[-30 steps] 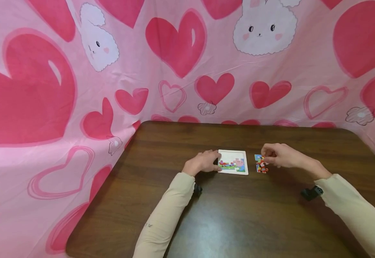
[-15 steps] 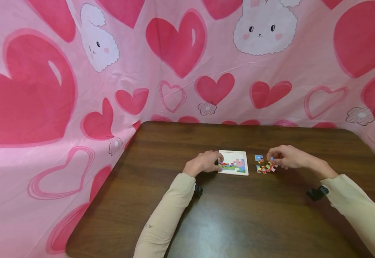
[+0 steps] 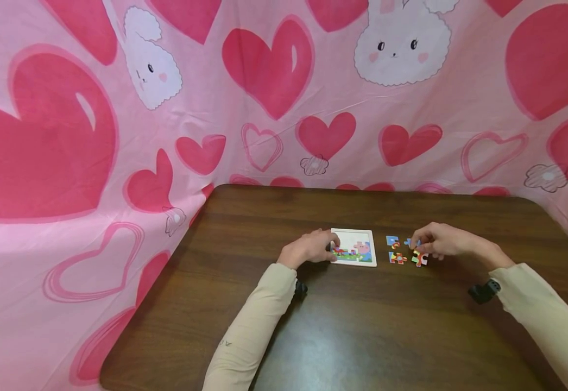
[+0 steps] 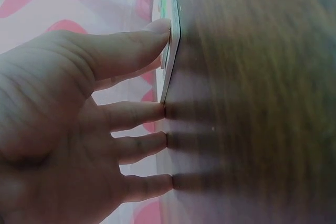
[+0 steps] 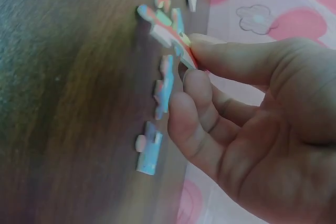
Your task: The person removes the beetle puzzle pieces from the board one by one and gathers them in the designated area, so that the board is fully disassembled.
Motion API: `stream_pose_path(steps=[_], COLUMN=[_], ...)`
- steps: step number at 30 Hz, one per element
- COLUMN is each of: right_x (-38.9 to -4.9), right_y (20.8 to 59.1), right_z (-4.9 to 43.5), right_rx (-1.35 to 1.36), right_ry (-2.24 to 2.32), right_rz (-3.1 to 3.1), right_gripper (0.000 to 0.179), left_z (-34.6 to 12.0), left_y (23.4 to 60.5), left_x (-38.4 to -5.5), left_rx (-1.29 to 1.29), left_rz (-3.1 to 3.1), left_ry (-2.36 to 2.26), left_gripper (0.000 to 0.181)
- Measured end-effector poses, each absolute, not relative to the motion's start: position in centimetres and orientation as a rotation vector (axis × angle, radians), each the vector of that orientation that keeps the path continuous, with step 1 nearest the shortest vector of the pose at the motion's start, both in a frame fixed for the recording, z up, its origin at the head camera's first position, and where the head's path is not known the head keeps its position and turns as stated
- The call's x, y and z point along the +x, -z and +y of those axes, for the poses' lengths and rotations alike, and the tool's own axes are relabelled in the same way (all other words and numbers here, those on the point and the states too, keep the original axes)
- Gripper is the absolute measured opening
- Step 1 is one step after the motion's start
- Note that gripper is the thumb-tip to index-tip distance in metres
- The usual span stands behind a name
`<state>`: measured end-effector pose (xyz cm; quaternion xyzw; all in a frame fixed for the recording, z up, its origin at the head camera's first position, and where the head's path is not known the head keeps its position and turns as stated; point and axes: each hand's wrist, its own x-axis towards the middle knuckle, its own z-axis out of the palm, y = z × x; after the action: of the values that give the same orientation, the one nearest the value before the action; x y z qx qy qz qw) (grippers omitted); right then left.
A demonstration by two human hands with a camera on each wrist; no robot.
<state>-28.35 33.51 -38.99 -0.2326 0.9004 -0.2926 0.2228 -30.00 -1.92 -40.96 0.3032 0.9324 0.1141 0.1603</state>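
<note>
In the head view, my left hand (image 3: 310, 247) rests at the left edge of a white-rimmed puzzle tray (image 3: 374, 250), partly filled with picture pieces. In the left wrist view, the left thumb (image 4: 131, 51) lies on the tray (image 4: 170, 72); straight fingers (image 4: 142, 148) reach down to the tabletop. My right hand (image 3: 442, 239) is right of the tray, pinching a red, yellow and green puzzle piece (image 3: 420, 259) between thumb and fingers. That piece (image 5: 172, 35) is tilted in the right wrist view. A blue-edged puzzle piece (image 3: 409, 242) lies by the right fingertips, partly hidden.
Two more loose puzzle pieces, one upper (image 3: 392, 240) and one lower (image 3: 397, 258), lie between the tray and my right hand. The brown wooden table (image 3: 362, 326) has a pink cloth with hearts (image 3: 274, 70) hanging behind it and at its left.
My right hand has shifted right, drawing the pinched piece away from the cluster. The loose pieces, overlapping earlier, now lie more apart. The left hand and tray have hardly moved.
</note>
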Motion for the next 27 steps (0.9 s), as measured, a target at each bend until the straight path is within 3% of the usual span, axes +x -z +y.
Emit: stream_pose_path(steps=[27], right_x=[-29.0], right_y=[40.5], right_z=[33.1], right_rx=[-0.584], right_ry=[0.799], right_rz=[2.538], right_gripper=[0.012], left_z=[-1.6], left_y=[41.2], left_x=[-29.8], left_rx=[0.846], left_rz=[2.673], left_ry=[-0.342], left_gripper=[0.040])
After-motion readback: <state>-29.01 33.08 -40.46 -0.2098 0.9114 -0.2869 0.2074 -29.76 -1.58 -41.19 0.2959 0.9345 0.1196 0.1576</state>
